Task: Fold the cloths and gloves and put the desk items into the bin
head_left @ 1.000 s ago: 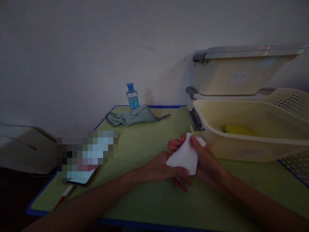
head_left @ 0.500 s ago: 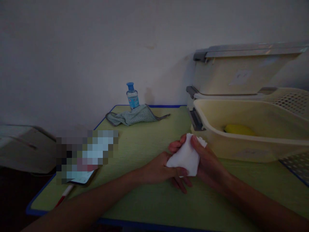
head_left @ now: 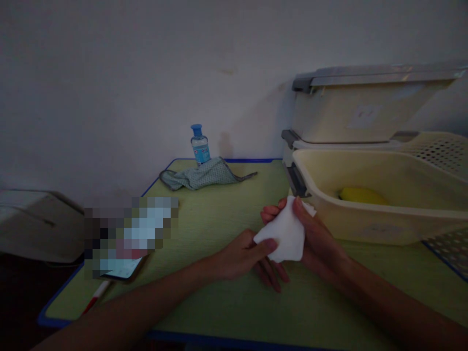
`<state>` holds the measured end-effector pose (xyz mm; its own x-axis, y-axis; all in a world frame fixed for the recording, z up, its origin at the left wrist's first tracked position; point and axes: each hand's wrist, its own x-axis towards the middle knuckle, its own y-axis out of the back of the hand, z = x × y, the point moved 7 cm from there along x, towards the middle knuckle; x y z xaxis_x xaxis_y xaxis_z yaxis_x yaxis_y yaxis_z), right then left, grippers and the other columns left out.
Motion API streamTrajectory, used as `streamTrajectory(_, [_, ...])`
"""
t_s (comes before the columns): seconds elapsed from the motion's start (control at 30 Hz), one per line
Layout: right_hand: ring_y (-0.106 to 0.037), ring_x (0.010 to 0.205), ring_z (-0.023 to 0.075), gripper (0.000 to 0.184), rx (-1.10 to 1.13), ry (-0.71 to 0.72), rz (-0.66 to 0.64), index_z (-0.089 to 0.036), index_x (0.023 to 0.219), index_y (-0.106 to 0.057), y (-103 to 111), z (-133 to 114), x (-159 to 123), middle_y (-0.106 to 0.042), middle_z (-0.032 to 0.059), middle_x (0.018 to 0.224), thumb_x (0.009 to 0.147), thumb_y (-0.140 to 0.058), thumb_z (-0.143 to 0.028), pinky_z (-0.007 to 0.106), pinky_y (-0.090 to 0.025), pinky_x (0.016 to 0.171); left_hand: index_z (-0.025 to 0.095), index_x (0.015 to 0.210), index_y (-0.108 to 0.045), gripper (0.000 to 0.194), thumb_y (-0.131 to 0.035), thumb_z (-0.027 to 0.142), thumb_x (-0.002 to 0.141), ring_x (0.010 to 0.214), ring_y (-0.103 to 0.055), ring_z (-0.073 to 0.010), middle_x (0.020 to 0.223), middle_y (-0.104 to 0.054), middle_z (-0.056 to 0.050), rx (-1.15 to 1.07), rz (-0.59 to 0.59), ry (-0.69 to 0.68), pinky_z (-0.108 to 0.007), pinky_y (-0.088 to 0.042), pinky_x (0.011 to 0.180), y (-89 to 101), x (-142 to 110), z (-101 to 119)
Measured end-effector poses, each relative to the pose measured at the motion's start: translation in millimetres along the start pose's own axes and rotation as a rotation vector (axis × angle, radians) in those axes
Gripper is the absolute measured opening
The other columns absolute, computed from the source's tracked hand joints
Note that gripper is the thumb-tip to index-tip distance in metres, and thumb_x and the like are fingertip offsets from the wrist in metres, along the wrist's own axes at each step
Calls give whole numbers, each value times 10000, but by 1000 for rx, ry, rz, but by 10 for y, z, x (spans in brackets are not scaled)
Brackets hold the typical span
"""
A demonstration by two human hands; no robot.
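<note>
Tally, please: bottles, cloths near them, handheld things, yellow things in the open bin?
Clear bottle with blue cap: 1
Grey-green textured cloth: 1
Soft white handheld bundle: 1
Yellow object in open cream plastic bin: 1
Total: 4

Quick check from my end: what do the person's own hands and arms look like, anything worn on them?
The left hand and right hand are bare, without gloves. No sleeves, watch or bracelet show on the left forearm or right forearm.

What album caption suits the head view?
Left hand and right hand hold a folded white sheet over a green table.
</note>
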<state>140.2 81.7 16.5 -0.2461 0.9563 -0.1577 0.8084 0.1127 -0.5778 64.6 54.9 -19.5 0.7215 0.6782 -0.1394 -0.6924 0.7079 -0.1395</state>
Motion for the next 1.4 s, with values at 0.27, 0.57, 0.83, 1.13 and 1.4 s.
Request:
streamTrajectory(0.27, [-645, 696, 142, 275, 12, -18, -30, -200, 722, -561, 13, 62, 19, -690, 1, 722, 712, -645, -461, 297, -510, 691, 67, 691, -598, 591, -504, 651, 702, 471, -614, -154, 629, -668, -125, -2, 37, -9, -251, -491, 490, 3, -23, 47])
streamTrajectory(0.57, [-647, 829, 153, 262, 2, 19, -89, -236, 772, -559, -5, 33, -5, -695, -7, 807, 721, -630, -483, 328, -496, 809, 74, 764, -611, 629, -535, 687, 645, 485, -614, -145, 708, -676, -119, -32, 50, -30, -248, -500, 494, 31, -5, 32])
streamTrajectory(0.83, [-653, 786, 151, 263, 8, 17, -68, -224, 765, -561, -27, 68, -22, -693, -2, 780, 727, -626, -475, 314, -512, 767, 80, 722, -620, 542, -610, 614, 635, 512, -623, -154, 654, -660, -80, -32, 45, -4, -278, -513, 539, 25, -12, 17])
streamTrajectory(1.13, [-655, 815, 169, 299, 41, 12, -54, -213, 728, -579, -50, 57, -32, -700, 12, 775, 641, -700, -472, 303, -506, 774, 84, 665, -591, 460, -581, 542, 710, 427, -594, -127, 592, -650, -63, -53, 37, -29, -231, -476, 450, 15, -4, 57])
streamTrajectory(1.4, [-656, 831, 174, 346, -75, 23, -201, -207, 833, -582, -123, 117, -87, -704, 33, 884, 560, -783, -277, 278, -525, 721, 95, 741, -572, 417, -622, 506, 693, 408, -595, -132, 562, -644, -36, -99, 39, -42, -209, -459, 400, 44, -6, 39])
